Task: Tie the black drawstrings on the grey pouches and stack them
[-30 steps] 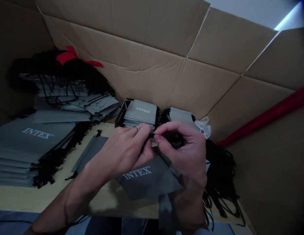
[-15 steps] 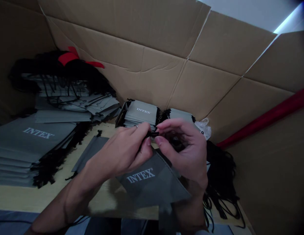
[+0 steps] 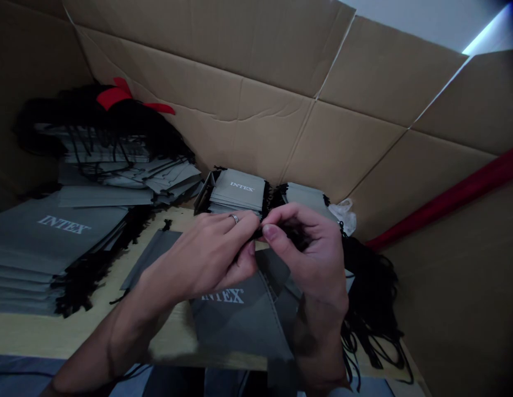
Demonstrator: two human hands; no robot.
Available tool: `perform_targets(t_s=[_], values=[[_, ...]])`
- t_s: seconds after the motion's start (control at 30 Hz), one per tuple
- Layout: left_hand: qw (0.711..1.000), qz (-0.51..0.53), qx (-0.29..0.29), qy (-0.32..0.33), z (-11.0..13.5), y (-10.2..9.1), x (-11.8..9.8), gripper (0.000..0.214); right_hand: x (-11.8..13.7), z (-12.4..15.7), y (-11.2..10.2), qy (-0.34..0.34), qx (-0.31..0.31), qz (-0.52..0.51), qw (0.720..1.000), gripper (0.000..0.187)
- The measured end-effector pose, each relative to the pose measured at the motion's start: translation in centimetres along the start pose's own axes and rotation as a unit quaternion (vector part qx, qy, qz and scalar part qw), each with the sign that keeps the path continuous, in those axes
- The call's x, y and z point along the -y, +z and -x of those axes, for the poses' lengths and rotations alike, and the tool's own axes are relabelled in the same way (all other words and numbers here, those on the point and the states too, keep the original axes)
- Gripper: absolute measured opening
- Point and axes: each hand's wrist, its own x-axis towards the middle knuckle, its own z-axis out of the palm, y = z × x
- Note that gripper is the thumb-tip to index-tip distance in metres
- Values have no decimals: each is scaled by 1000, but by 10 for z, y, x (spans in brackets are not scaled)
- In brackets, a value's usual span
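Note:
Close together over the table, my left hand [image 3: 217, 248] and my right hand [image 3: 308, 248] both pinch a short stretch of black cord [image 3: 256, 234]. The left fingers are curled around it, and a ring sits on one of them. On the right, thumb and forefinger meet on the cord, with more dark cord in the palm partly hidden. Below the hands hangs a grey drawstring pouch [image 3: 239, 320] printed INTEX, its top edge covered by my fingers. Another grey pouch [image 3: 151, 256] lies flat behind my left wrist.
Stacked INTEX pouches [image 3: 61, 231] stand at the left, with a black cord bundle [image 3: 74, 110] tied in red behind. Two smaller pouch stacks [image 3: 239, 184] sit at the back. Loose black cords [image 3: 370, 292] hang at the right. Cardboard walls [image 3: 248, 71] enclose the table.
The pouch below my hands has swung to the left and hangs straighter. My fingers have drawn closer together on the cord, leaving less of it showing.

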Motion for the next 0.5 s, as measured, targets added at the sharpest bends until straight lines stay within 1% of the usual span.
perform_targets(t_s=[0.07,0.13,0.23,0.3,0.33,0.43,0.5], values=[[998,54,17,-29,1,-3,2,18,0,0,-1,-5,-15,2,1000,4],[990,121,34,-61,1,-7,4,15,1,-1,-2,-11,-37,14,999,4],[975,201,37,-81,1,-9,8,15,2,-1,-7,-15,-50,35,998,5],[969,231,33,-86,1,-9,10,16,2,0,-10,-15,-33,45,998,5],[967,237,31,-84,1,-8,11,16,1,-1,-11,-17,-13,44,999,7],[973,222,20,-53,1,-7,10,14,-1,-1,-10,-27,54,10,998,22],[978,204,17,-41,1,-6,9,13,-3,-2,-8,-27,67,-9,997,19]])
